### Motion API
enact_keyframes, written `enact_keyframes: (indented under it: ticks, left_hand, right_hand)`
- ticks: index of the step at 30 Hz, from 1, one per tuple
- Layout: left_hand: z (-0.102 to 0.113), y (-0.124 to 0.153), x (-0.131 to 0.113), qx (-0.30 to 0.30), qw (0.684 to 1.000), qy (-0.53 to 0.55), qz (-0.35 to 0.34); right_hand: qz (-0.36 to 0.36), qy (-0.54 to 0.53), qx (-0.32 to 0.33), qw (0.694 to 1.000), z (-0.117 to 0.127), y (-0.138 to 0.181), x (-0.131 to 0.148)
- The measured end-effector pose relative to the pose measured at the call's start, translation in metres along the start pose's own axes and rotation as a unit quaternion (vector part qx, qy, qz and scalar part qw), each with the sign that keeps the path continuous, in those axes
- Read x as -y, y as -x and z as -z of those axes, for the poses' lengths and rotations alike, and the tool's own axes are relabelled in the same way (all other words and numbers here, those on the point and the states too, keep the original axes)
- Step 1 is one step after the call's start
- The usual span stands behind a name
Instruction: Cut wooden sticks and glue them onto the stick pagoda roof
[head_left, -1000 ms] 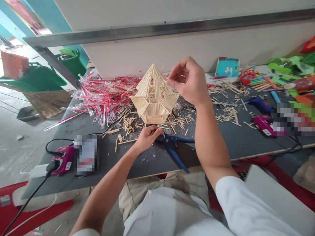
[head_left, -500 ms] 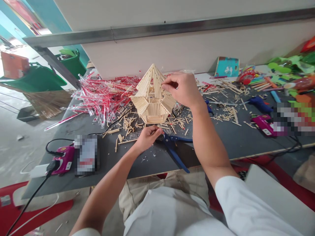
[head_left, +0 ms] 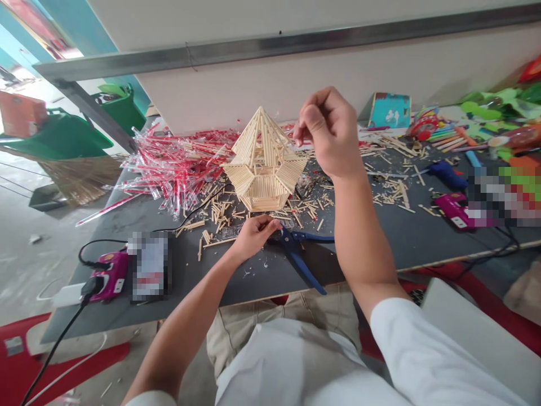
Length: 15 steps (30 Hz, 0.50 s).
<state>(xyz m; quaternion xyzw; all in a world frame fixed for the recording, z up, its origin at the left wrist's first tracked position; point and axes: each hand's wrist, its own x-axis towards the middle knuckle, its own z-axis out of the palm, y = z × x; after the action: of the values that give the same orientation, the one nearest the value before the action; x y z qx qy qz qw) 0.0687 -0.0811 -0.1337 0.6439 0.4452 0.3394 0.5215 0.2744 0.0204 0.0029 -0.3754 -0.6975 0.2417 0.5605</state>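
A small model house [head_left: 270, 183] made of thin wooden sticks stands upright on the table, with a pointed roof and a wider lower tier of slanted panels. My right hand [head_left: 332, 129] is raised to the right of its roof, apart from it, with the fingers curled in. Whatever those fingers hold, if anything, is hidden. In front of the model's base, my left hand [head_left: 256, 237] rests low with thumb and fingertips pressed together; I cannot make out anything between them. Blue-handled cutters [head_left: 302, 259] lie just right of the left fingertips, their head partly hidden.
Red-and-clear plastic wrappers [head_left: 169, 163] are heaped at the back left. Cut stick pieces [head_left: 222, 211] litter the dark table [head_left: 190, 293]. A magenta power adapter [head_left: 112, 276] and a blurred-out phone-like object [head_left: 150, 268] lie left. A blue glue gun [head_left: 448, 175] lies right, near markers [head_left: 450, 138].
My right hand has pulled away from the model's roof, moving up and to the right, and its fingers have curled in. My left hand and the model stay in place.
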Motion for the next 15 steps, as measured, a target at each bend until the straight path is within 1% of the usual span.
enact_keyframes:
  ticks: [2, 3, 6, 9, 13, 15]
  left_hand:
    - [0.000, 0.000, 0.000, 0.000, 1.000, -0.002, -0.001]
    - [0.000, 0.000, 0.000, 0.001, 1.000, -0.005, -0.002]
    - [0.001, 0.000, 0.000, 0.005, 1.000, -0.007, -0.006]
    - [0.001, 0.000, 0.000, 0.008, 1.000, 0.001, -0.002]
    - [0.000, 0.001, -0.001, 0.004, 1.000, 0.009, 0.005]
    - [0.000, 0.003, -0.002, 0.005, 1.000, 0.028, 0.009]
  right_hand:
    - [0.019, -0.054, -0.041, 0.998, 0.002, -0.001, 0.003]
    - [0.025, -0.065, -0.059, 0.996, 0.003, -0.002, 0.005]
    - [0.023, -0.023, -0.095, 0.995, 0.010, -0.005, 0.008]
    - [0.035, 0.019, -0.109, 0.993, 0.020, -0.008, 0.002]
    - [0.063, -0.002, -0.142, 0.988, 0.031, -0.013, -0.015]
    - [0.066, -0.012, -0.161, 0.985, 0.035, -0.014, -0.018]
